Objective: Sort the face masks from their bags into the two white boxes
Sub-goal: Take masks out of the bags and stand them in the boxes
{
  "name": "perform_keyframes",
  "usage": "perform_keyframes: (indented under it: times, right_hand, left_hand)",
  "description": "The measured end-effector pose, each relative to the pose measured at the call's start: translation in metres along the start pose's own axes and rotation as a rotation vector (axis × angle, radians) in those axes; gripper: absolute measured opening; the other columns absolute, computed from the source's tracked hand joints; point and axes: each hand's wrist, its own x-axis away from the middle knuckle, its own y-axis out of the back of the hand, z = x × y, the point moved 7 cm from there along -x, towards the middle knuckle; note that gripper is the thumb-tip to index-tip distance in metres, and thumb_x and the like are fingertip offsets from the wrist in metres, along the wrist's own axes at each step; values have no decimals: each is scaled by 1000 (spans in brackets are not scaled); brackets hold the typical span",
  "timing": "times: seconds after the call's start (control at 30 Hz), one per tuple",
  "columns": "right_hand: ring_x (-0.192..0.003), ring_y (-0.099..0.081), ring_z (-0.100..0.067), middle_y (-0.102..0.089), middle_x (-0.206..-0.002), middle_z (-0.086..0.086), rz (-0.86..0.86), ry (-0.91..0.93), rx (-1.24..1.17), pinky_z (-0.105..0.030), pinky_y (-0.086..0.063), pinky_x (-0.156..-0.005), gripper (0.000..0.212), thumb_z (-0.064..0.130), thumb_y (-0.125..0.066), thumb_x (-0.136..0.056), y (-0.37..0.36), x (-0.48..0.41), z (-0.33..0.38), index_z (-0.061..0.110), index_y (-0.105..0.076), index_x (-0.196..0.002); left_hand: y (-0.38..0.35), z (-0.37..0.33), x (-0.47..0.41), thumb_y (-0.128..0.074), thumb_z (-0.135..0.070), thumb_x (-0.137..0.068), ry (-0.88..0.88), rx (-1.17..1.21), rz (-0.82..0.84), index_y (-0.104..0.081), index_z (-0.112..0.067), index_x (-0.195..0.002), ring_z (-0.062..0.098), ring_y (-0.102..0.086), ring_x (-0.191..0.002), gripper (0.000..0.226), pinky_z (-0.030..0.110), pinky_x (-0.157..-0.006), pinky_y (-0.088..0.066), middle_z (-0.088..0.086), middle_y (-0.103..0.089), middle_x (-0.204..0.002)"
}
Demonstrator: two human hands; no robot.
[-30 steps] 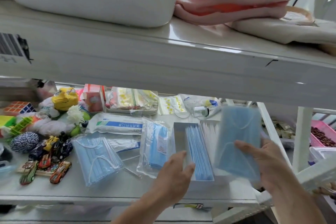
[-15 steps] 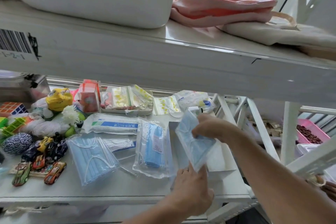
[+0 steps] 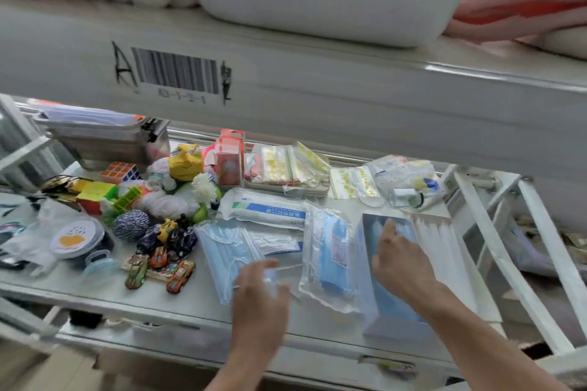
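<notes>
Two white boxes stand side by side on the shelf. The left box (image 3: 370, 324) holds blue masks and the right box (image 3: 444, 251) holds white ones. My right hand (image 3: 401, 263) reaches into the left box, its straight fingers pressing on the blue masks (image 3: 394, 301) there. My left hand (image 3: 260, 292) is blurred, with its fingers spread over the near end of a clear bag of loose blue masks (image 3: 222, 251). A sealed bag of blue masks (image 3: 330, 251) lies between that bag and the boxes. A white mask pack with a blue label (image 3: 266, 209) lies behind them.
Toy cars (image 3: 158, 267), a ball of yarn (image 3: 131, 225), puzzle cubes (image 3: 119, 172) and a round tin (image 3: 76, 240) crowd the left of the shelf. Small zip bags (image 3: 286, 168) lie at the back. The upper shelf's beam (image 3: 317, 95) hangs low overhead. White rack struts (image 3: 508, 247) run along the right.
My right hand has gone down into the left box with the blue mask it held. My left hand has moved left, over the clear bag. The view has swung left.
</notes>
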Motion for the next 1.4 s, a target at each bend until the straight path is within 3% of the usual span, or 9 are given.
perform_keyframes:
  times: [0.07, 0.17, 0.3, 0.53, 0.73, 0.93, 1.13, 1.27, 1.4]
  right_hand:
    - [-107, -58, -33, -58, -121, -16, -190, 65, -41, -36, -49, -83, 69, 20, -59, -87, 25, 8, 19, -1, -31, -146]
    - [-103, -62, -32, -63, -116, -14, -304, 229, -360, -36, -50, -87, 55, 17, -67, -84, 38, 21, 67, 3, -51, -135]
    - [-106, -64, -29, -69, -113, -8, 170, 208, -608, -34, -49, -89, 45, 27, -60, -86, -20, 22, 147, 10, -54, -127]
    - [-113, -57, -23, -59, -129, -7, 378, 19, -796, -33, -49, -94, 59, 33, -71, -84, -84, 28, 194, 13, -47, -134]
    - [-92, -62, -13, -64, -107, 1, 431, -7, -1119, -24, -54, -79, 52, 30, -82, -66, -110, 72, 194, 29, -52, -108]
    - [-85, -71, -28, -62, -101, -15, 251, -415, -1606, -36, -61, -77, 26, 12, -78, -81, -116, 78, 169, 10, -59, -98]
    - [-74, -60, -21, -66, -86, -7, -328, -278, -1502, -49, -55, -77, 27, 1, -73, -81, -21, 52, 114, 25, -64, -89]
    - [-62, -61, -14, -61, -79, 0, -535, -137, -1635, -29, -55, -56, 29, 7, -60, -75, 60, 45, 49, 29, -62, -94]
    - [-51, -55, 2, -63, -71, 11, -738, -181, -1377, -24, -48, -49, 34, 6, -62, -88, 119, 51, -46, 27, -56, -115]
  left_hand:
    - [22, 48, -26, -70, -21, -88, 269, -18, -155, -53, -13, -132, 32, -48, -123, 49, 40, -105, -40, 14, -50, -135]
    - [22, 89, -48, -73, -32, -85, 465, 56, -110, -38, -9, -144, 37, -46, -126, 72, 50, -108, -40, 20, -41, -142]
    - [12, 115, -56, -78, -35, -69, 602, 303, -115, -35, -14, -140, 35, -61, -109, 85, 52, -95, -54, 15, -52, -134]
    - [15, 119, -53, -73, -1, -80, 701, 597, -66, -62, -2, -114, 36, -72, -81, 36, 45, -69, -62, 20, -73, -97]
    - [45, 131, -17, -61, 10, -88, 735, 757, 73, -60, 4, -112, 46, -71, -77, 25, 50, -58, -60, 30, -73, -88]
    - [53, 119, 3, -56, 21, -84, 694, 839, 161, -62, 4, -104, 40, -70, -70, 26, 43, -54, -61, 21, -75, -73]
    - [59, 106, 16, -62, 19, -68, 674, 1013, 266, -63, 2, -112, 39, -73, -72, 47, 47, -58, -62, 27, -75, -91]
    - [64, 98, 17, -67, 19, -68, 613, 1114, 351, -67, 0, -114, 43, -69, -87, 50, 62, -82, -55, 28, -72, -103]
    - [50, 84, 15, -57, 17, -66, 567, 1171, 358, -81, -1, -81, 41, -73, -68, 34, 53, -56, -62, 27, -75, -86]
